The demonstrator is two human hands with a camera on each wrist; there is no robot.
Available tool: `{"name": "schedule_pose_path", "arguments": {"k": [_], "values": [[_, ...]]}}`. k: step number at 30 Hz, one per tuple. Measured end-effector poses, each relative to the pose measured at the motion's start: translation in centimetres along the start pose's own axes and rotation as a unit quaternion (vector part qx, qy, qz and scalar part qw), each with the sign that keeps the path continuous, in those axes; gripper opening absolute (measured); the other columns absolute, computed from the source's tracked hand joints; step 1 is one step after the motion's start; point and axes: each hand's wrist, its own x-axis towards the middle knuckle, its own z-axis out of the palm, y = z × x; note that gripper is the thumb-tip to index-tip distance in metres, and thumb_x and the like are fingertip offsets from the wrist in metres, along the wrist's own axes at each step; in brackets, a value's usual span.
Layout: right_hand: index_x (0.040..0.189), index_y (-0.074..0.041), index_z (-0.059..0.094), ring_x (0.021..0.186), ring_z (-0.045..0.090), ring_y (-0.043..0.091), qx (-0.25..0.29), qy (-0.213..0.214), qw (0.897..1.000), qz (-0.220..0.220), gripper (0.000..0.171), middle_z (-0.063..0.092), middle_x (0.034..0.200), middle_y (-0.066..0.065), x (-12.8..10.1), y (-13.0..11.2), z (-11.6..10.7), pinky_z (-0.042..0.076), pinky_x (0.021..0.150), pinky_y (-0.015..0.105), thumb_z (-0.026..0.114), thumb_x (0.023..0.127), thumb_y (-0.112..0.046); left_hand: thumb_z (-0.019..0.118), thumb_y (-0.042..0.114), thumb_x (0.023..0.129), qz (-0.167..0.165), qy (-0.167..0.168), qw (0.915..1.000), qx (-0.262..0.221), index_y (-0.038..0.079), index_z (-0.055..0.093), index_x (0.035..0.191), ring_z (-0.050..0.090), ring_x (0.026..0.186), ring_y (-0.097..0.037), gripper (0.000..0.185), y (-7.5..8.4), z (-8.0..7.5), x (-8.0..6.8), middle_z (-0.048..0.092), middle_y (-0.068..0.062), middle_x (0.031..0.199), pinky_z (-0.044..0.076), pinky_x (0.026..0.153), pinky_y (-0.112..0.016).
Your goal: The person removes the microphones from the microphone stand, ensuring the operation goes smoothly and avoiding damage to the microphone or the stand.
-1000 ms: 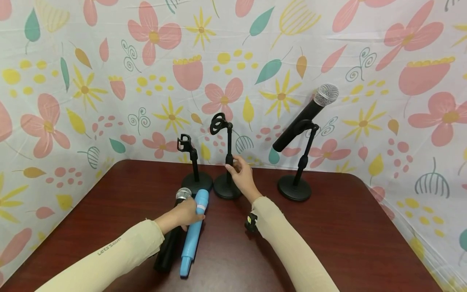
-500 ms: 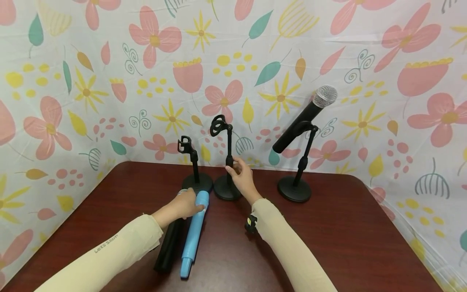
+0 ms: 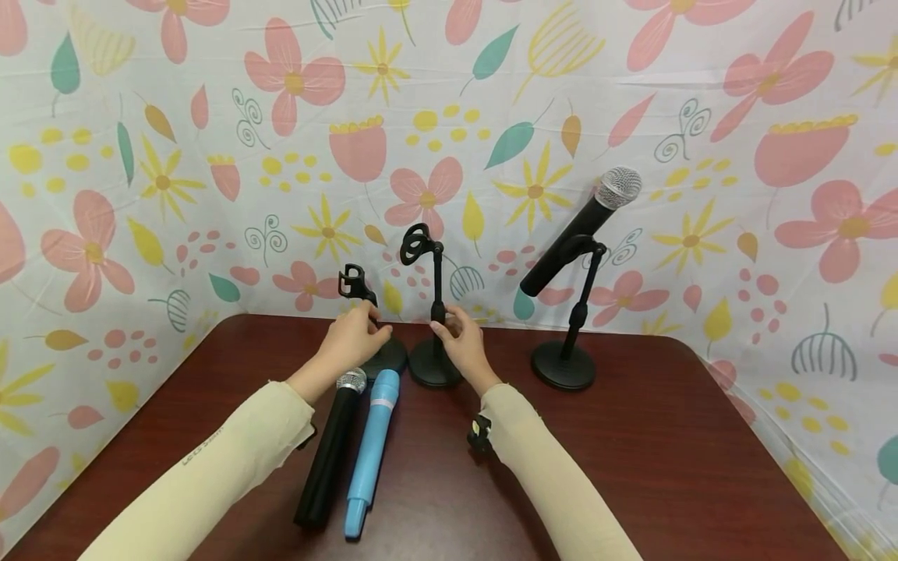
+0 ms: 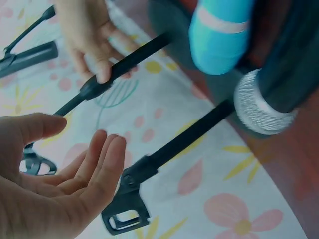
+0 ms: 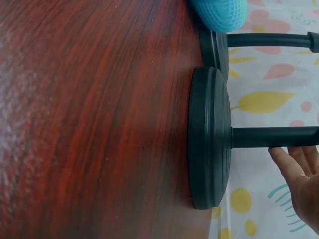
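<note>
Stands line the worktop: only the right stand cradles a microphone. Left hand, fingers spread, has left the blue microphone for the short stand. Right hand still lightly pinches the middle stand.

Table: dark red-brown wood grain, polished, with a soft sheen. Stand bases and poles: matt black; black microphone matt-bodied with a silvery metal mesh head; blue microphone smooth plastic. Backdrop: thin printed floral cloth, slightly creased.
</note>
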Motion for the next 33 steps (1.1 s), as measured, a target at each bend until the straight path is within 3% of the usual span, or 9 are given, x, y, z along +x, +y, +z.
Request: {"name": "schedule_pose_path", "arguments": {"k": [7,14,18,22,25,33], "values": [[0.131,-0.009,0.057,0.091,0.066,0.027,0.010,0.004,1.000,0.002,0.041,0.069,0.102,0.012,0.0,0.1,0.0,0.053,0.081,0.044,0.066,0.092,-0.021,0.060,0.018,0.092,0.028,0.092,0.9923,-0.077,-0.004,0.057,0.116,0.063,0.084,-0.030,0.032,1.8,-1.0,1.8,0.067,-0.016,0.092,0.050,0.076,-0.042],[0.127,-0.009,0.059,0.090,0.066,0.026,0.018,0.010,1.000,0.001,0.038,0.070,0.100,0.012,0.0,0.2,0.2,0.053,0.081,0.043,0.066,0.092,-0.021,0.062,0.017,0.092,0.063,0.193,0.9696,-0.136,-0.003,0.056,0.120,0.059,0.096,-0.032,0.035,3.6,-1.0,3.5,0.061,-0.019,0.104,0.048,0.083,-0.042],[0.128,-0.009,0.059,0.091,0.066,0.026,0.021,0.009,1.000,0.000,0.039,0.070,0.101,0.012,0.0,0.1,0.2,0.053,0.082,0.043,0.066,0.092,-0.022,0.063,0.018,0.093,0.097,0.229,0.9548,-0.163,-0.001,0.050,0.129,0.052,0.106,-0.032,0.043,4.5,-0.9,4.6,0.054,-0.020,0.115,0.045,0.089,-0.043],[0.127,-0.009,0.059,0.092,0.066,0.026,0.025,0.009,1.000,-0.001,0.038,0.070,0.100,0.012,0.0,0.2,0.2,0.053,0.083,0.042,0.066,0.092,-0.021,0.064,0.019,0.094,0.130,0.234,0.9465,-0.180,0.003,0.048,0.135,0.046,0.119,-0.031,0.047,5.1,-0.4,5.8,0.050,-0.018,0.126,0.039,0.099,-0.044],[0.127,-0.009,0.059,0.092,0.067,0.027,0.025,0.011,1.000,-0.003,0.038,0.070,0.101,0.013,0.0,0.2,0.3,0.053,0.084,0.042,0.066,0.091,-0.020,0.064,0.020,0.093,0.143,0.227,0.9453,-0.185,0.006,0.049,0.137,0.044,0.126,-0.028,0.049,5.5,0.0,6.6,0.049,-0.014,0.133,0.037,0.104,-0.044],[0.127,-0.009,0.059,0.094,0.067,0.027,0.016,0.008,1.000,-0.002,0.039,0.069,0.103,0.014,0.0,0.2,0.3,0.053,0.085,0.042,0.067,0.091,-0.022,0.065,0.023,0.093,0.134,0.215,0.9479,-0.193,0.011,0.051,0.138,0.043,0.129,-0.025,0.049,6.0,1.1,8.3,0.047,-0.010,0.139,0.038,0.104,-0.042]]}}
